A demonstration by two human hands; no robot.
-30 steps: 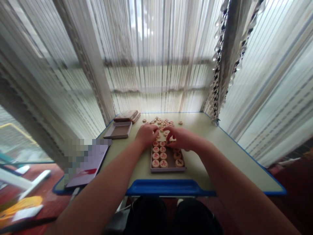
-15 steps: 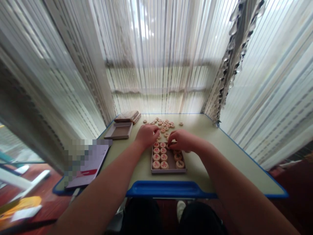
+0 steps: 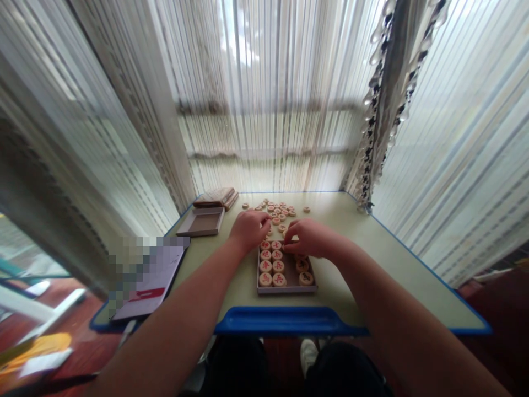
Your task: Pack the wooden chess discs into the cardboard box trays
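Observation:
A shallow open box (image 3: 289,290) holds round wooden Chinese chess pieces. Two columns of red-marked pieces (image 3: 278,267) fill its left side, and black-marked pieces (image 3: 306,278) line its right side; a gap runs between them. My right hand (image 3: 308,237) reaches over the box's far right part, its fingers pinched on what looks like a Chinese chess piece by the far edge. Beyond the box's far left corner, my left hand (image 3: 249,229) is curled with thumb and finger nearly together; whatever is between them is hidden. Loose pieces (image 3: 276,221) lie scattered just past both hands.
At the far left stand an empty box lid (image 3: 201,221) and a folded brown item (image 3: 216,197). A tablet or clipboard-like thing (image 3: 155,286) lies along the left edge. The pale table (image 3: 397,275) has a blue rim and a blue front tray (image 3: 281,318). Curtains surround it.
Both hands keep nearly the same place and pose. The view has shifted slightly, and the pieces look unchanged.

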